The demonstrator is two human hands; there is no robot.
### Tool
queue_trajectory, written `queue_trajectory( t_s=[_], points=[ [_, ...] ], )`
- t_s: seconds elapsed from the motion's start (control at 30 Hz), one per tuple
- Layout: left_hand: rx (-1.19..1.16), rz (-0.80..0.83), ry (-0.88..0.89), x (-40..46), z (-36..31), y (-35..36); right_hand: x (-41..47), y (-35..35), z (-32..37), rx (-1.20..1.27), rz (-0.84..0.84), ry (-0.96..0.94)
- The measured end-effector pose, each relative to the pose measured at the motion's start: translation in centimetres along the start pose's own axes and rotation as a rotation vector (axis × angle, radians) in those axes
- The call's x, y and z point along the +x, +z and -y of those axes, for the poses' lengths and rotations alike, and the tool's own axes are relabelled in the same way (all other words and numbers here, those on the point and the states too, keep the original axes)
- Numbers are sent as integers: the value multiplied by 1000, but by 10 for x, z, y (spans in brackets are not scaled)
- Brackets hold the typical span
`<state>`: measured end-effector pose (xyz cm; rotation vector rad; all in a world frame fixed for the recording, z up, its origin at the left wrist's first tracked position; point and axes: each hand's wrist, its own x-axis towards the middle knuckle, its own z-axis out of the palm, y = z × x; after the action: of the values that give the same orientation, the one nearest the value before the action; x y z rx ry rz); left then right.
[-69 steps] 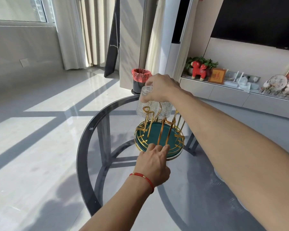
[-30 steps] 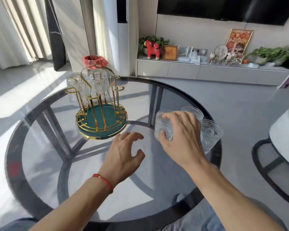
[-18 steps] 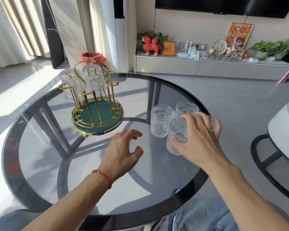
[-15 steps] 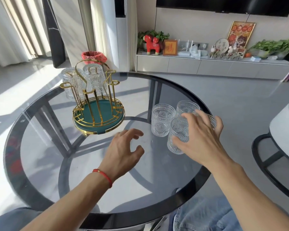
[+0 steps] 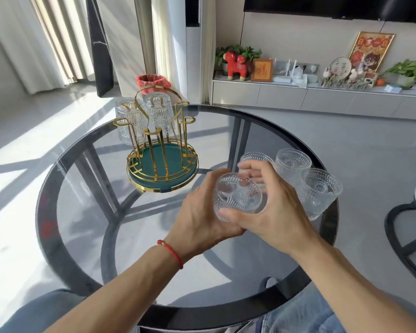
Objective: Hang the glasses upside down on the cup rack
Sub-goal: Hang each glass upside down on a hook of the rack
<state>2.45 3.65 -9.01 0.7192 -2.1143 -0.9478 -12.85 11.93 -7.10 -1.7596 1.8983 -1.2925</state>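
Note:
A gold wire cup rack (image 5: 162,150) with a green base stands on the round glass table (image 5: 82,212), left of centre. Two ribbed glasses hang upside down on its far pegs: one glass (image 5: 127,123) on the left, another glass (image 5: 159,114) beside it. Both hands hold a clear ribbed glass (image 5: 238,195) above the table, its mouth tilted towards me. My left hand (image 5: 202,212) cups it from the left and my right hand (image 5: 271,207) grips it from the right. Three more glasses stand upright behind: one glass (image 5: 256,158), a second glass (image 5: 292,163), a third glass (image 5: 321,191).
A red-lined bin (image 5: 153,82) stands on the floor beyond the rack. A low cabinet (image 5: 322,97) with ornaments runs along the far wall. A black-framed chair (image 5: 406,227) sits at the right of the table.
My right hand has lifted one glass off the table and brought it towards me. My left hand has closed in on it from the left, so both hands now hold it.

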Motion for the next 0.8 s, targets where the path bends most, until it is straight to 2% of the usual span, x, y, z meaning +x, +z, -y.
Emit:
queue_trajectory(
  t_s=[0.1, 0.2, 0.3, 0.43, 0.53, 0.73, 0.8],
  points=[
    [-159, -122, -134, 7, 4, -18, 11, 10, 4, 206, 23, 45],
    [-519, -239, -319, 21, 15, -36, 22, 23, 7, 385, 49, 239],
    [-802, -229, -382, 30, 21, -42, 32, 42, 10, 661, 121, 406],
    [-841, -175, -384, 36, 29, -42, 46, 55, 10, 880, 39, 517],
    [-625, -110, -345, 39, 41, -49, 54, 54, 11, 938, -44, 508],
    [233, 59, -121, 33, 68, -65, 58, 37, 23, 706, -315, 407],
    [399, 105, -82, 33, 78, -67, 54, 29, 26, 646, -365, 358]
  ],
)
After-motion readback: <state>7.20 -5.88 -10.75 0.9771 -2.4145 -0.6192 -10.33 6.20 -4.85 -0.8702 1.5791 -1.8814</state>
